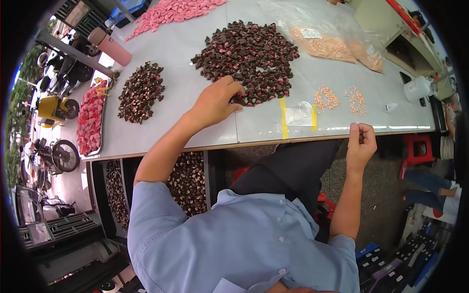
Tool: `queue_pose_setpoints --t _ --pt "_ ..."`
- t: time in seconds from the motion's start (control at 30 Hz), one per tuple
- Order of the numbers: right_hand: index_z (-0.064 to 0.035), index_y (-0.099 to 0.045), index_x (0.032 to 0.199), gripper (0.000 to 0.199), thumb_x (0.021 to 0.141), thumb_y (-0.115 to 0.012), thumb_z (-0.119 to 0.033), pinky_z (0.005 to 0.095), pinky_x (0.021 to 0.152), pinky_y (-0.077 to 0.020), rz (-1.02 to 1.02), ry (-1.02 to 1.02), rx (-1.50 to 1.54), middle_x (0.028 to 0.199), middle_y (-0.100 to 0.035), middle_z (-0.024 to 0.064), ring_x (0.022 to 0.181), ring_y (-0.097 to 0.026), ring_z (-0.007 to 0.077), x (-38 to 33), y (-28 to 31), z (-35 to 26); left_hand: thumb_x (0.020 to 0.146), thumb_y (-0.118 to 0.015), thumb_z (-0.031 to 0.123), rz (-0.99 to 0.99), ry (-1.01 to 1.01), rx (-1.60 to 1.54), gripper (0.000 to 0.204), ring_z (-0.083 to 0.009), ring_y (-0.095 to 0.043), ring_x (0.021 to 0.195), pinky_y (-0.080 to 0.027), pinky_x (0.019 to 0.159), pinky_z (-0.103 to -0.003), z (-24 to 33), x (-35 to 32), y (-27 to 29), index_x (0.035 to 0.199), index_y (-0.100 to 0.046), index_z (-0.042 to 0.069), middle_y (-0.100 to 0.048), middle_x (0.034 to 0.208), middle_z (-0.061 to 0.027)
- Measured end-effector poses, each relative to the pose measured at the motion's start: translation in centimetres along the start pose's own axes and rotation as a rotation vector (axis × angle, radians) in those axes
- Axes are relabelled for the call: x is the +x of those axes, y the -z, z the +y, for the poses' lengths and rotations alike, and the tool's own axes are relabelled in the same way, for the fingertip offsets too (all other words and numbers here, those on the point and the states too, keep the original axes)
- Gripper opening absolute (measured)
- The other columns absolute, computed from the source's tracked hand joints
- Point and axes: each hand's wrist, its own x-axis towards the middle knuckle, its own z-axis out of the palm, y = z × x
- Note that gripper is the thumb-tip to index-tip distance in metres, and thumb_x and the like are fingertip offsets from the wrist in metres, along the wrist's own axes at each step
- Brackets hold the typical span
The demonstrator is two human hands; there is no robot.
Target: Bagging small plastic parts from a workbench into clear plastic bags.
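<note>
My left hand point(219, 100) rests at the near left edge of a large pile of small dark brown pieces point(244, 53), many with pink spots. Its fingers are curled in; whatever they hold is too small or hidden to make out. Close to the table's front edge, on the right, my right hand point(361, 146) is raised with thumb and fingers drawn together, and I cannot see what is in them. Between the hands lies a small clear round dish point(305, 109) inside a yellow-taped rectangle point(284, 119). Two little heaps of pale orange bits point(326, 97) lie beyond the right hand.
A smaller dark pile point(141, 93), a tray of pink pieces point(91, 119) and a pink bottle point(111, 46) stand left. Pink pieces point(176, 12) spread at the back. Clear bags of orange bits point(327, 48) and a white bottle point(416, 89) are right. Drawers below hold dark pieces point(188, 183).
</note>
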Motion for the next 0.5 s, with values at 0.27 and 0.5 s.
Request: queue_pose_setpoints --t 0.27,0.5 --pt "-0.0016 -0.060 0.088 0.011 0.093 -0.069 -0.007 0.0169 0.059 -0.0368 -0.011 -0.040 -0.015 0.076 -0.054 -0.0067 0.066 -0.045 -0.0002 -0.2 -0.6 1.0 0.067 -0.081 0.008 0.134 -0.219 0.173 0.024 -0.0292 -0.058 0.087 -0.048 0.072 -0.040 0.0 0.3 -1.2 0.085 -0.065 0.006 -0.056 0.089 -0.0082" --pt "-0.0004 -0.065 0.094 0.010 0.091 -0.068 -0.009 0.0226 0.059 -0.0446 -0.137 -0.044 -0.196 0.075 -0.064 0.0011 0.064 -0.055 0.0050 1.2 -1.8 3.2 0.070 -0.076 0.009 0.188 -0.395 0.340 0.019 -0.0230 -0.060 0.087 -0.048 0.071 -0.037 0.0 0.0 -1.4 0.079 -0.059 0.007 -0.063 0.095 -0.0039"
